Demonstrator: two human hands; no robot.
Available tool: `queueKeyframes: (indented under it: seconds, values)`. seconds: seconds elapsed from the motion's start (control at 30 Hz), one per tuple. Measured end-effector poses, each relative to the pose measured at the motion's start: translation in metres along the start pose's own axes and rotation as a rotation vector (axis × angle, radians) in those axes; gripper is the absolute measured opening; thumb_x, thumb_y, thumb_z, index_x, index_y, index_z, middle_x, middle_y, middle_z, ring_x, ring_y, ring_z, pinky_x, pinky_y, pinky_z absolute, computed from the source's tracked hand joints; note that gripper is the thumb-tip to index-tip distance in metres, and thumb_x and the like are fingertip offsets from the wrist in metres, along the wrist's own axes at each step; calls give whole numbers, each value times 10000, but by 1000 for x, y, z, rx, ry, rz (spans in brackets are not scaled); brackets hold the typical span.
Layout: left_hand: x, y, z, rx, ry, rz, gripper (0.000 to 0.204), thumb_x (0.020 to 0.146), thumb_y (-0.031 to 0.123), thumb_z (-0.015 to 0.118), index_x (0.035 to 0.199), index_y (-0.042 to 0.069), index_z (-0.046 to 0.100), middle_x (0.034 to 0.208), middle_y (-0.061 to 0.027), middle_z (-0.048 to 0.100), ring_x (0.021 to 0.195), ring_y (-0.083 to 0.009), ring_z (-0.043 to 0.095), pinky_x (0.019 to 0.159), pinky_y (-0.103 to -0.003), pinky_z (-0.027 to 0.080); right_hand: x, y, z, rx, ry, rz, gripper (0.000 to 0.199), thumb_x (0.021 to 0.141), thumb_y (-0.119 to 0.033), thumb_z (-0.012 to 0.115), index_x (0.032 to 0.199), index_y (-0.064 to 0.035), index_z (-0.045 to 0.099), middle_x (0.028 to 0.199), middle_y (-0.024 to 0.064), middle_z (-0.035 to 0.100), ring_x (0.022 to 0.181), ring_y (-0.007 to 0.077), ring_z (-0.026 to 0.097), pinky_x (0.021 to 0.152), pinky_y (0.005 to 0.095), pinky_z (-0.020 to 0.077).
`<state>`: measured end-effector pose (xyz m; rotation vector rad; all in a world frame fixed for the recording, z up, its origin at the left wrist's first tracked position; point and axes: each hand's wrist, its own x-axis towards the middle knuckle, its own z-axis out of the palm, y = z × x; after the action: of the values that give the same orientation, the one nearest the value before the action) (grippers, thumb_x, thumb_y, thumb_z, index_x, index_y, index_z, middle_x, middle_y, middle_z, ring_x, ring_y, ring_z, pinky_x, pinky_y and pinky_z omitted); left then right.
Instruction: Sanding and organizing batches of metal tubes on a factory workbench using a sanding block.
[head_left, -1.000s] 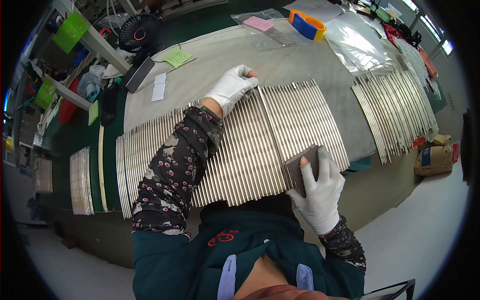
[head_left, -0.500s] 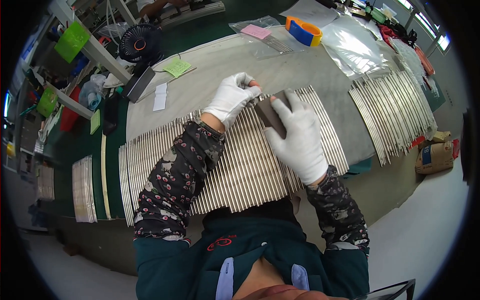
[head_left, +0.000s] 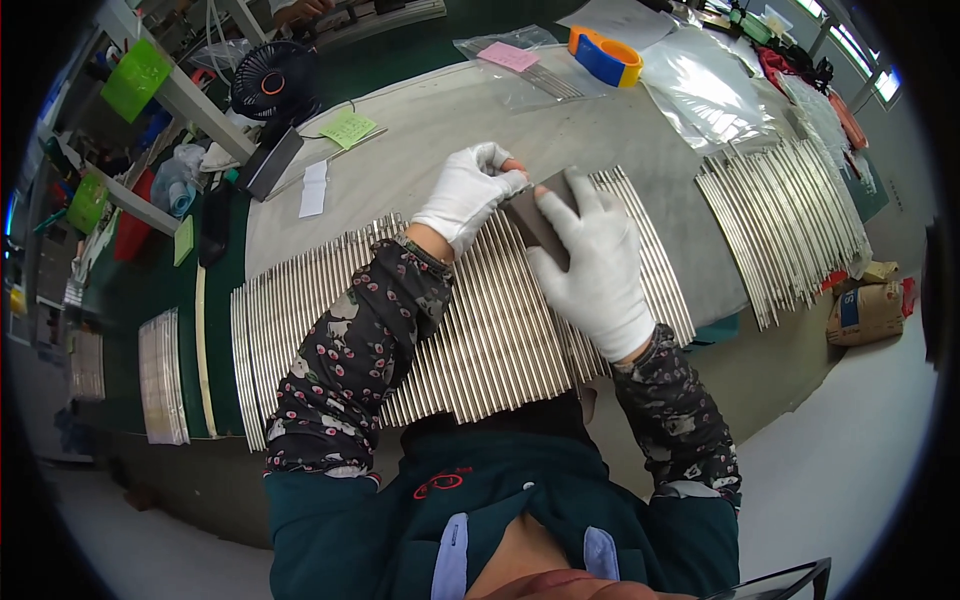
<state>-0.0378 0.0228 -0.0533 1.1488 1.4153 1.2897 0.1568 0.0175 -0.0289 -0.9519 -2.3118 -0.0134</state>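
A wide row of thin, shiny metal rods (head_left: 490,350) lies side by side on the grey table cover in front of me. My right hand (head_left: 598,265), in a white glove with a bare fingertip showing, is closed around a flat grey-brown block (head_left: 541,222), which looks like a sanding sponge. The block rests over the far part of the rods. Just left of it, my left hand (head_left: 470,195), also gloved, has thumb and fingers pinched together at the rods' far ends. Whatever lies in that pinch is too small to make out.
Another bundle of metal rods (head_left: 785,230) lies to the right. Behind are a blue-and-orange tape ring (head_left: 604,57), a plastic bag with a pink note (head_left: 510,56), and clear film (head_left: 705,90). A black fan (head_left: 272,82) stands at the far left; wrapped rods (head_left: 163,380) lie left.
My left fingertips have shifted slightly right, toward the block. The block and my right hand have barely moved, and both grips look the same.
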Motion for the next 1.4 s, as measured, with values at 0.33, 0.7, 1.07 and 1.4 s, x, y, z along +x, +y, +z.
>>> queueKeyframes:
  seconds: [0.33,0.7,1.07,1.4]
  values:
    - [6,-16,-6,-45,32,-44,124,914,73,715,1006,17,655,882,-26,687,704,-83,631,612,-219,520,-24,45,6,-49,84,151,486,750,-231,754,1195,-44,695,1291,244,611,1086,384,614,933,469,512]
    - [0,-31,7,1068,125,427,473,809,252,761,1203,21,641,1291,-223,620,1255,-346,556,1058,-427,454,-90,100,-27,56,37,310,574,797,-143,741,1329,28,606,1410,240,537,1226,379,541,1077,444,427]
    - [-75,-23,44,1225,-524,538,763,898,473,646,1481,28,438,1582,-279,301,1493,-427,255,1200,-614,173,-97,153,-18,1181,253,760,545,957,-199,568,1451,23,502,1289,112,602,1080,163,613,960,311,508]
    - [-75,-23,49,1235,-518,516,766,894,479,652,1468,13,450,1581,-277,303,1492,-425,257,1202,-603,175,-109,166,-8,1229,262,655,609,951,-269,612,1461,35,478,1249,108,625,1036,175,613,939,320,512]
